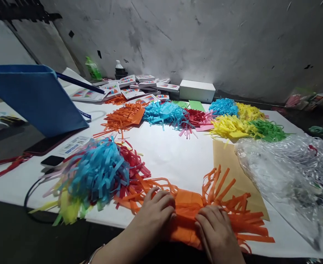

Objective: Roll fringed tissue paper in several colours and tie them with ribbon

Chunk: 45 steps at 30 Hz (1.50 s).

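Observation:
An orange tissue-paper tassel (187,200) lies at the table's front edge, its middle uncut and its fringed strips fanned out to both sides. My left hand (158,209) is closed on the left part of that middle, fingers curled over the paper. On the right part, my right hand (215,223) also has its fingers bent round the paper; both thumbs are mostly hidden. To the left of my left hand lies a heap of fringed paper with a blue tassel (98,170) on top and red (135,161) and yellow strips (69,207) showing around it.
Orange (123,117), blue (165,112), yellow (230,126) and green tassels (270,130) line the back. Behind them are printed flat boxes (147,84) and a white box (197,91). Clear plastic and white string (293,172) lie right, a blue stand (40,99) left.

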### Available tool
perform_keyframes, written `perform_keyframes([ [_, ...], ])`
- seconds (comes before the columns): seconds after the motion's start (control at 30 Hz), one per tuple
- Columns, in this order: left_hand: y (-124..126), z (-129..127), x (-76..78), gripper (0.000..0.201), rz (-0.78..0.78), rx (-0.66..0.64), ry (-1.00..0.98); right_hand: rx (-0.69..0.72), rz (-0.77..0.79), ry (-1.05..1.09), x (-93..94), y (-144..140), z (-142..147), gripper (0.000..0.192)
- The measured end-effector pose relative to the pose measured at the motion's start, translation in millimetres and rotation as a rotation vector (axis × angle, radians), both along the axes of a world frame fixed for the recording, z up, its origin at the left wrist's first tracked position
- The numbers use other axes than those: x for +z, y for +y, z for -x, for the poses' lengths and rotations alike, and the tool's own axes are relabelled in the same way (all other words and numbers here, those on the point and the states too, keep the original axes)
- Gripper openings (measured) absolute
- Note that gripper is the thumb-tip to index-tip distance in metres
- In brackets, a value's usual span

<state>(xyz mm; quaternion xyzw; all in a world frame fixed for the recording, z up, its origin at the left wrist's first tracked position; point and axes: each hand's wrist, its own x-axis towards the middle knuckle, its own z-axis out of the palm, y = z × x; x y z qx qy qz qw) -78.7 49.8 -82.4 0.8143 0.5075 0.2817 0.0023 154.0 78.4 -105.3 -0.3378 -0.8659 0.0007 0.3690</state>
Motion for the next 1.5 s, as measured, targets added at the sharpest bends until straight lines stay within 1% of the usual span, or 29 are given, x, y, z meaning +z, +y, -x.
perform_keyframes([
  [0.07,1,-3,2.7,0.018,0.057,0.103,-0.005,-0.103,0.053,-0.042,1.1,4,4,0.039],
  [0.13,4,-8,6.3,0.018,0.118,0.199,0.03,-0.184,0.081,-0.122,3.7,10,8,0.042],
  [0.2,8,-13,9.1,0.015,0.162,0.273,0.081,-0.226,0.089,-0.192,7.4,17,11,0.041],
  [0.3,12,-18,10.6,0.012,0.207,0.329,0.138,-0.26,0.032,-0.212,13.9,21,14,0.037],
  [0.33,13,-19,10.7,0.012,0.214,0.332,0.146,-0.235,0.009,-0.188,15.6,20,15,0.034],
  [0.4,13,-17,11.0,0.012,0.221,0.329,0.152,-0.119,-0.034,-0.116,17.5,17,18,0.03],
  [0.47,12,-14,11.2,0.007,0.21,0.317,0.133,0.026,-0.064,-0.078,17.4,14,20,0.031],
  [0.5,11,-13,11.0,0.005,0.187,0.298,0.111,0.071,-0.072,-0.082,17.1,12,21,0.032],
  [0.57,8,-10,9.2,0.017,0.099,0.208,0.066,0.086,-0.062,-0.078,17.1,9,22,0.034],
  [0.6,7,-9,7.5,0.017,0.036,0.148,0.047,0.083,-0.042,-0.058,17.7,8,22,0.033],
  [0.67,6,-9,3.0,0.004,-0.084,0.038,0.026,0.08,0.007,-0.014,19.6,6,24,0.028],
  [0.7,6,-10,0.8,0.007,-0.119,-0.002,0.017,0.079,0.02,-0.008,20.4,5,25,0.027],
  [0.77,7,-12,-2.4,0.016,-0.144,-0.049,-0.012,0.081,0.014,-0.026,20.6,3,29,0.03],
  [0.87,7,-13,-3.4,0.019,-0.083,-0.09,-0.026,0.11,-0.016,-0.051,17.3,2,27,0.039],
  [0.97,5,-10,-2.9,0.017,-0.04,-0.092,-0.047,0.145,-0.018,-0.046,13.7,6,13,0.038],
  [1.07,1,-9,-1.7,0.016,-0.034,-0.05,-0.094,0.112,0.027,-0.01,11.7,10,-3,0.031],
  [1.13,-1,-12,0.8,0.016,0.018,0.022,-0.079,0.052,0.084,0.008,10.7,11,-7,0.029],
  [1.2,-1,-17,3.9,0.017,0.091,0.108,-0.026,-0.048,0.114,0.022,10.1,9,-6,0.032],
  [1.27,1,-21,5.4,0.014,0.13,0.177,0.031,-0.157,0.111,0.0,10.1,6,-1,0.034],
  [1.33,5,-23,4.3,0.011,0.125,0.209,0.06,-0.221,0.077,-0.055,10.7,3,4,0.033],
  [1.4,8,-23,1.4,0.012,0.113,0.19,0.073,-0.195,0.016,-0.07,11.2,1,8,0.033],
  [1.5,11,-21,-1.6,0.01,0.072,0.11,0.064,-0.057,-0.054,-0.018,11.1,0,14,0.034],
])
